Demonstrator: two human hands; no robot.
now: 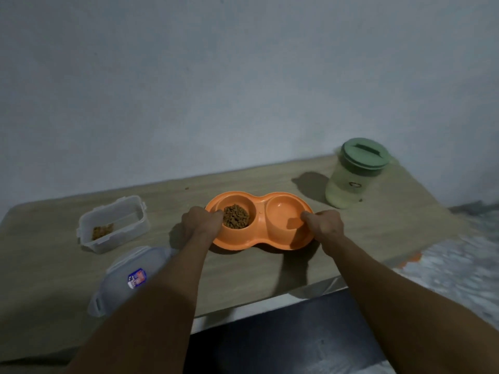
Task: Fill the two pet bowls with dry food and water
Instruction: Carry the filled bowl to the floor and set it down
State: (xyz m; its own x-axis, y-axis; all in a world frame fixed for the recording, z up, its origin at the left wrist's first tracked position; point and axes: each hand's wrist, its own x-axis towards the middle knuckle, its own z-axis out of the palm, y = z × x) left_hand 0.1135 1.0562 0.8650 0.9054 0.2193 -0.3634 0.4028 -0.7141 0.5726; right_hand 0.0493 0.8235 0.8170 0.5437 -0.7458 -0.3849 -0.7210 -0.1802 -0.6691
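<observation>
Wooden table [270,271] against a pale wall, with four things on it.

An orange double bowl [259,240] sits near the middle, kibble [236,219] in its left well. To the left stands an open clear container [114,224] with a little kibble at one end, and its lid [127,276] lies flat nearer the front edge. At the back right stands a green-lidded jug [355,175], upright.

Head view, down over table [270,265]
</observation>
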